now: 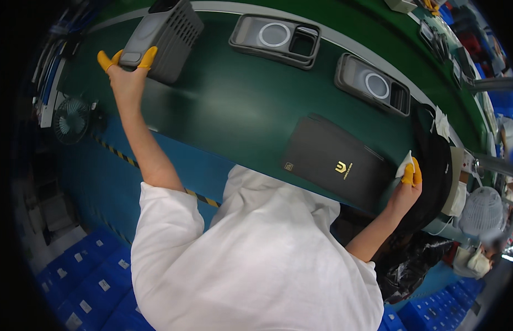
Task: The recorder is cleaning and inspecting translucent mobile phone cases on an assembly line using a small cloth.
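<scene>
Here's your left hand (127,80) at the upper left of the frame, fingers parted just enough to straddle the near end of a tall stack of gray cases (174,55), a yellow-capped finger on one side and thumb on the other; how firm that grip is, you can't tell from here. The stack sits right at your fingertips, running up and away, its side a row of dark slots, its top smooth and rounded. Over at the right, your other grip, the right hand (405,190), is closed on a crumpled white cloth (403,164), just beside a flat, matte black box (314,157) with a gold emblem. Up top, a shorter case stack (246,34) shows a pale ring, and another ringed case stack (353,80) lies upper right, all on the smooth green desk (229,105).
</scene>
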`<state>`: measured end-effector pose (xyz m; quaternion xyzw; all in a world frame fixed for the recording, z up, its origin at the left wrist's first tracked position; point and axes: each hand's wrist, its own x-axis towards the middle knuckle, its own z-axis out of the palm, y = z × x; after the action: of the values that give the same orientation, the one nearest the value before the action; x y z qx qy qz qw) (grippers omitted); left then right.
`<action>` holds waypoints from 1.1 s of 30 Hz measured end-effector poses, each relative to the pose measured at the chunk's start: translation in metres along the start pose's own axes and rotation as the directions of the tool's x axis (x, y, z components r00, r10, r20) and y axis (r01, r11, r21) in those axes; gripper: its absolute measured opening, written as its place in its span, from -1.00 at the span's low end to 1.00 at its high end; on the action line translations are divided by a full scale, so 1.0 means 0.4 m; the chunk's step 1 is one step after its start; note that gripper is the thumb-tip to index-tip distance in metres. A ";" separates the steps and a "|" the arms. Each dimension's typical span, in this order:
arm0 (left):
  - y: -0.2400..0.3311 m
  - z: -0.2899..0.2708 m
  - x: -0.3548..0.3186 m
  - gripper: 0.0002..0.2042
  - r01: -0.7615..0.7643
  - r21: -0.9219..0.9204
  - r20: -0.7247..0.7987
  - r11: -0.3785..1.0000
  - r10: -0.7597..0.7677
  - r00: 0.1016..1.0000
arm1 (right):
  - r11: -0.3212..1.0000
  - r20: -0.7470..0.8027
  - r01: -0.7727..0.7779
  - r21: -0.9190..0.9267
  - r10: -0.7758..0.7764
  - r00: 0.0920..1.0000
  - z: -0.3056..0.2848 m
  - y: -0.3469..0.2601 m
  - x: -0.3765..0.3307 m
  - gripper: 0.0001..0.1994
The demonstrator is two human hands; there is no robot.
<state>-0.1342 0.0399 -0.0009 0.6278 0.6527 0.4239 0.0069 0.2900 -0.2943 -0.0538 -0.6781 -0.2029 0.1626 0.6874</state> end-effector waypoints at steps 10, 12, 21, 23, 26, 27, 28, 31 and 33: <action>0.374 0.213 -0.053 -0.19 -0.659 -0.429 0.575 0.618 0.749 0.329 | 0.997 -0.056 -0.027 0.074 0.031 0.998 -0.023 -0.029 -0.027 -0.76; 0.340 0.302 -0.048 -0.18 -0.560 -0.507 0.598 0.655 0.735 0.319 | 0.998 -0.093 -0.029 0.049 0.034 0.995 -0.040 -0.046 -0.044 -0.76; 0.376 0.275 -0.053 -0.17 -0.461 -0.690 0.407 0.558 0.826 0.391 | 0.986 -0.373 0.146 -0.083 -0.166 0.913 -0.209 -0.110 0.029 -0.73; 0.429 0.203 -0.121 -0.15 -0.198 -0.829 0.392 0.523 0.796 0.462 | 0.939 -0.334 0.308 -0.151 -0.341 0.879 -0.279 -0.138 0.112 -0.71; 0.534 0.081 -0.314 -0.15 -0.292 -0.834 0.411 0.468 0.880 0.237 | 0.831 -0.285 0.242 -0.501 -0.423 0.860 -0.381 -0.186 0.265 -0.74; 0.552 0.082 -0.382 -0.15 -0.354 -0.826 0.424 0.440 0.897 0.124 | 0.715 -0.260 0.156 -0.681 -0.436 0.862 -0.415 -0.194 0.324 -0.73; 0.571 0.085 -0.439 -0.16 -0.348 -0.825 0.461 0.445 0.887 0.043 | 0.567 -0.235 0.064 -0.821 -0.437 0.868 -0.441 -0.199 0.382 -0.72; 0.578 0.116 -0.543 -0.17 -0.380 -0.823 0.497 0.422 0.859 -0.122 | 0.216 -0.218 -0.127 -0.968 -0.481 0.849 -0.486 -0.206 0.504 -0.70; 0.572 0.125 -0.562 -0.17 -0.414 -0.824 0.500 0.387 0.841 -0.206 | 0.094 -0.207 -0.184 -0.978 -0.453 0.867 -0.507 -0.213 0.538 -0.70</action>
<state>0.1265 -0.1521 -0.0219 0.9611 -0.0171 0.0185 0.2752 0.5731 -0.3650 0.0444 -0.9519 -0.1511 -0.2496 0.0936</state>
